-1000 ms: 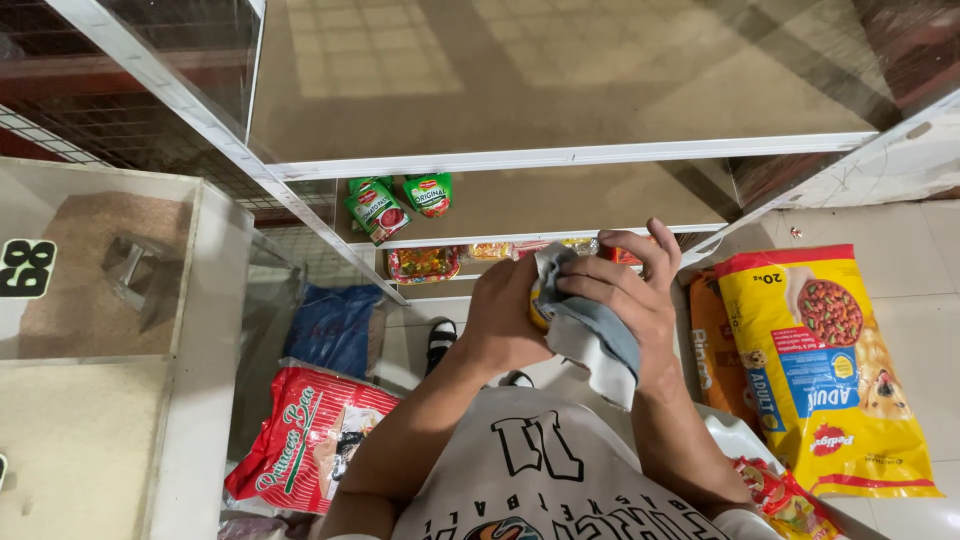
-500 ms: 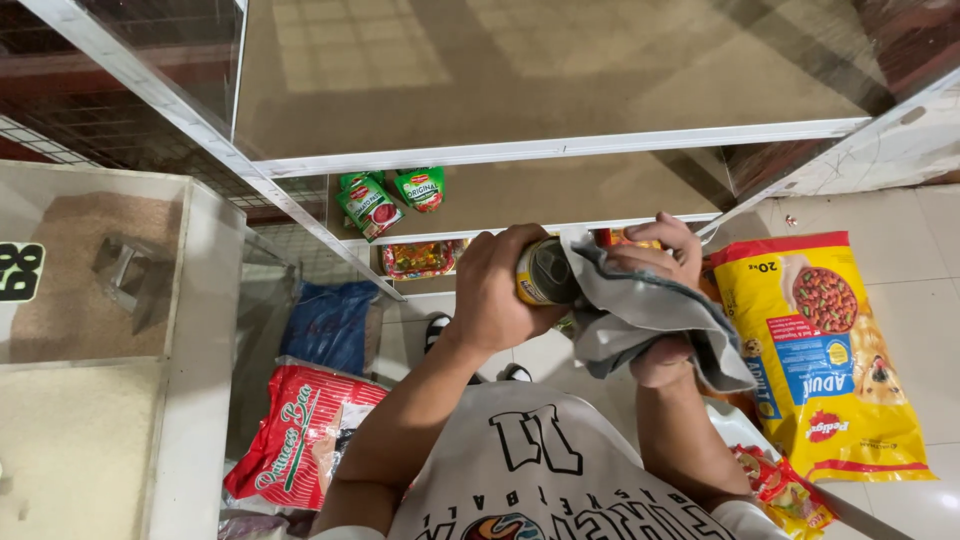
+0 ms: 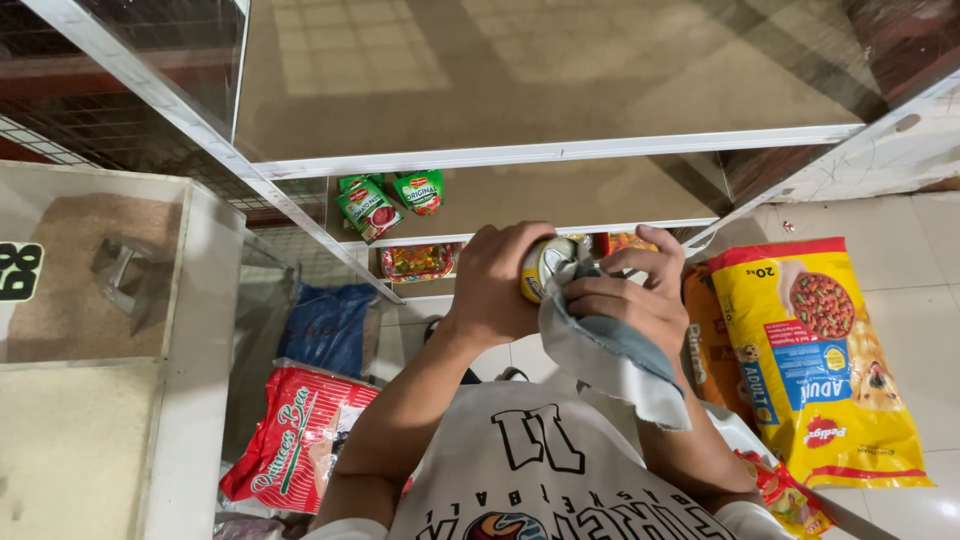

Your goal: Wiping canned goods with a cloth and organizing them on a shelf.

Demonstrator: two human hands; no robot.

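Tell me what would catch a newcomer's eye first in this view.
At the centre, the left hand grips a small round yellow-labelled can while the right hand presses a grey-and-white cloth against it. On the tiled floor at right lies a large yellow pet-food bag, the brightest thing in view. Two green stand-up sauce pouches sit on the glass-fronted shelf just above the hands.

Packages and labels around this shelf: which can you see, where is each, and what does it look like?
Can: gripped in the left hand, yellow label, wiped with a grey cloth by the right hand.
Two pouches: middle shelf, green with red.
Packets: lower shelf, red and multicoloured.
Large bag: floor at right, yellow with a blue panel.
Sack: floor at left, red and white.
Blue bag: behind the sack.
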